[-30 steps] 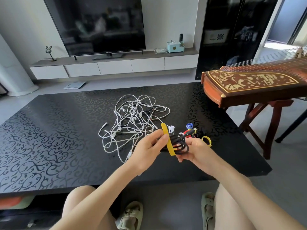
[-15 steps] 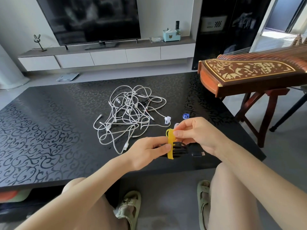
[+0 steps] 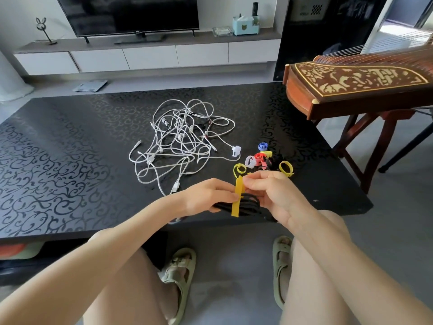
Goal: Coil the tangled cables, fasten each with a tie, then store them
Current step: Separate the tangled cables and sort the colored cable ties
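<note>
My left hand [image 3: 206, 195] grips coiled black cable [image 3: 248, 204]; right hand [image 3: 269, 191] pinches yellow tie [image 3: 237, 200] wrapped across coil, above worktop [image 3: 70, 160].

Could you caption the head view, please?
Left hand holds a coiled black cable while right hand pinches the yellow tie across it.

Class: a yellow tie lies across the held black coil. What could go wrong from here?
1. The yellow tie looks unfastened; if the right hand loses its pinch, the black coil in the left hand may spring loose.
2. Held near the table edge, a dropped coil could fall to the floor.
</note>
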